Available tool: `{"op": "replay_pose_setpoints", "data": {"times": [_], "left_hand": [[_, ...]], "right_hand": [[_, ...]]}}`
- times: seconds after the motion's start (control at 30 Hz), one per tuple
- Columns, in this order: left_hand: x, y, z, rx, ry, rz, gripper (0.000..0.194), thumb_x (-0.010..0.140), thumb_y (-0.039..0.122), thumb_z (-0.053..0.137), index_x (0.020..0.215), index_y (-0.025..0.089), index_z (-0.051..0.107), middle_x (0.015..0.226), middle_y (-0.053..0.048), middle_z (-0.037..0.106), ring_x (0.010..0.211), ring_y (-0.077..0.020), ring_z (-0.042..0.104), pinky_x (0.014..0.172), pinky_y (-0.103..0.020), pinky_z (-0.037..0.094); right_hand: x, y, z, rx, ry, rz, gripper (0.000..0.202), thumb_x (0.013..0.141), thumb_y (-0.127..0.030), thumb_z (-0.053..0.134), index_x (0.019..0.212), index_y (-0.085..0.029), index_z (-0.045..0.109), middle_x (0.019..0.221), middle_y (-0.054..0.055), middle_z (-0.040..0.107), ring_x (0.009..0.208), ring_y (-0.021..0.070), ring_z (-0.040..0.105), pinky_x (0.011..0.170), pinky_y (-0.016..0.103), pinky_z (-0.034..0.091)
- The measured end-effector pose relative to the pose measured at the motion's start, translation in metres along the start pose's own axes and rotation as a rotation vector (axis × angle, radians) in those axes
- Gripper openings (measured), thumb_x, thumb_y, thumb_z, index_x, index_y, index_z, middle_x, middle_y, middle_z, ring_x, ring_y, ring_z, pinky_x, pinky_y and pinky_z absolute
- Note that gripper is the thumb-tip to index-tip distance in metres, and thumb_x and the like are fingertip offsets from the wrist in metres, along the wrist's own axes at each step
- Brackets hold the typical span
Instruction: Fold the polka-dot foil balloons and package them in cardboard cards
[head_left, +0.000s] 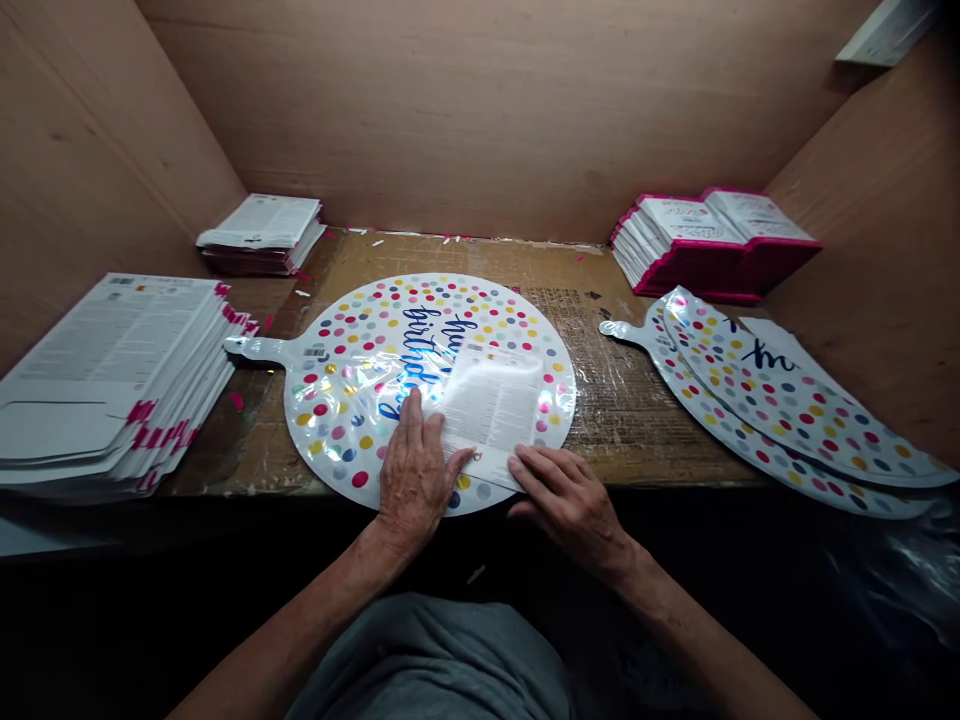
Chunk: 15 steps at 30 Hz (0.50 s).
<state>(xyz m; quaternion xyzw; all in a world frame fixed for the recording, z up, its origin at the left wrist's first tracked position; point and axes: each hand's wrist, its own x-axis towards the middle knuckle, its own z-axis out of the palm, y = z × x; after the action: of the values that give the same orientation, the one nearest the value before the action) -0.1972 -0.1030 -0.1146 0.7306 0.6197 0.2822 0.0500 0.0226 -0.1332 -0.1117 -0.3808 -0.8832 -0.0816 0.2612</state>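
Note:
A flat foil balloon (352, 420) with coloured dots and blue "birthday" lettering lies in front of me, its tail pointing left. On its lower right part rests a white printed card (487, 410) with a glossy, clear plastic look. My left hand (414, 465) lies over the balloon at the card's left edge, fingers stretched out and thumb spread onto the card. My right hand (566, 495) has its bent fingers on the card's lower right corner. Its thumb sits lower, by the balloon's rim, and seems to pinch the corner.
Stacked white printed card sleeves (112, 370) stand at the left, with a smaller stack (262, 230) behind. Pink-edged packets (712, 240) sit at the back right. More dotted balloons (787, 400) overhang the front edge at right. Wooden panels (480, 110) enclose the cardboard-covered table (600, 400).

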Motion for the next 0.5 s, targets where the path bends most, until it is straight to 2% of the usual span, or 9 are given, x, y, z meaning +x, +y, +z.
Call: {"op": "replay_pose_setpoints", "data": {"times": [0.03, 0.1, 0.17, 0.23, 0.3, 0.33, 0.4, 0.43, 0.5], "left_hand": [[-0.002, 0.001, -0.001, -0.035, 0.007, -0.014, 0.056, 0.082, 0.050, 0.066, 0.116, 0.007, 0.057, 0.150, -0.030, 0.034, 0.140, -0.0393, 0.034, 0.110, -0.053, 0.038], [-0.004, 0.006, -0.010, -0.148, 0.027, -0.088, 0.069, 0.076, 0.056, 0.069, 0.123, 0.007, 0.054, 0.146, -0.028, 0.042, 0.138, -0.0397, 0.037, 0.111, -0.055, 0.036], [-0.003, 0.014, -0.023, -0.352, 0.005, -0.246, 0.069, 0.074, 0.059, 0.070, 0.121, 0.010, 0.056, 0.133, -0.023, 0.057, 0.127, -0.0376, 0.052, 0.105, -0.052, 0.043], [0.002, 0.020, -0.035, -0.668, -0.120, -0.458, 0.060, 0.075, 0.060, 0.067, 0.110, 0.011, 0.063, 0.109, -0.017, 0.070, 0.100, -0.0318, 0.068, 0.086, -0.044, 0.056], [0.010, 0.022, -0.041, -1.010, -0.233, -0.665, 0.052, 0.074, 0.058, 0.068, 0.095, 0.010, 0.066, 0.086, -0.013, 0.073, 0.072, -0.0239, 0.071, 0.065, -0.034, 0.058], [0.014, 0.020, -0.041, -1.145, -0.232, -0.745, 0.050, 0.071, 0.056, 0.071, 0.090, 0.009, 0.067, 0.079, -0.012, 0.073, 0.064, -0.0209, 0.070, 0.060, -0.030, 0.057], [0.023, 0.015, -0.039, -1.309, -0.136, -0.842, 0.049, 0.064, 0.050, 0.079, 0.088, 0.008, 0.068, 0.072, -0.010, 0.072, 0.059, -0.0186, 0.069, 0.056, -0.027, 0.056], [0.026, 0.011, -0.037, -1.358, -0.088, -0.854, 0.051, 0.062, 0.047, 0.081, 0.090, 0.007, 0.068, 0.071, -0.009, 0.072, 0.060, -0.0190, 0.069, 0.057, -0.027, 0.056], [0.032, 0.002, -0.035, -1.421, -0.020, -0.840, 0.056, 0.060, 0.045, 0.083, 0.097, 0.006, 0.069, 0.073, -0.009, 0.073, 0.062, -0.0211, 0.070, 0.059, -0.030, 0.057]], "right_hand": [[-0.005, 0.001, -0.003, -0.005, 0.043, -0.017, 0.032, 0.096, -0.027, 0.055, 0.126, -0.018, 0.061, 0.118, 0.012, 0.068, 0.109, 0.0235, 0.061, 0.094, 0.040, 0.050], [-0.010, 0.004, -0.008, 0.019, 0.141, 0.022, 0.032, 0.095, -0.013, 0.052, 0.124, -0.021, 0.062, 0.107, 0.008, 0.072, 0.098, 0.0195, 0.065, 0.087, 0.035, 0.052], [-0.007, 0.005, -0.011, 0.067, 0.228, 0.075, 0.037, 0.093, -0.009, 0.052, 0.127, -0.021, 0.061, 0.106, 0.009, 0.072, 0.098, 0.0192, 0.065, 0.085, 0.034, 0.054], [0.005, 0.005, -0.010, 0.102, 0.282, 0.071, 0.039, 0.092, -0.007, 0.053, 0.128, -0.020, 0.060, 0.109, 0.009, 0.071, 0.102, 0.0198, 0.064, 0.087, 0.035, 0.054], [0.023, 0.004, -0.004, 0.120, 0.261, 0.025, 0.032, 0.094, -0.013, 0.054, 0.124, -0.019, 0.062, 0.111, 0.010, 0.071, 0.104, 0.0211, 0.063, 0.089, 0.037, 0.053], [0.034, 0.002, 0.000, 0.118, 0.236, 0.019, 0.027, 0.094, -0.020, 0.056, 0.120, -0.018, 0.064, 0.112, 0.012, 0.070, 0.105, 0.0225, 0.062, 0.090, 0.038, 0.053], [0.059, -0.003, 0.009, 0.104, 0.197, 0.062, 0.026, 0.093, -0.034, 0.060, 0.111, -0.017, 0.067, 0.110, 0.013, 0.069, 0.103, 0.0244, 0.062, 0.090, 0.040, 0.051], [0.072, -0.006, 0.014, 0.104, 0.179, 0.100, 0.026, 0.093, -0.037, 0.060, 0.108, -0.017, 0.068, 0.108, 0.013, 0.069, 0.101, 0.0242, 0.062, 0.089, 0.039, 0.051], [0.098, -0.014, 0.022, 0.134, 0.124, 0.162, 0.021, 0.094, -0.033, 0.058, 0.105, -0.018, 0.067, 0.103, 0.011, 0.069, 0.095, 0.0221, 0.062, 0.085, 0.036, 0.051]]}}
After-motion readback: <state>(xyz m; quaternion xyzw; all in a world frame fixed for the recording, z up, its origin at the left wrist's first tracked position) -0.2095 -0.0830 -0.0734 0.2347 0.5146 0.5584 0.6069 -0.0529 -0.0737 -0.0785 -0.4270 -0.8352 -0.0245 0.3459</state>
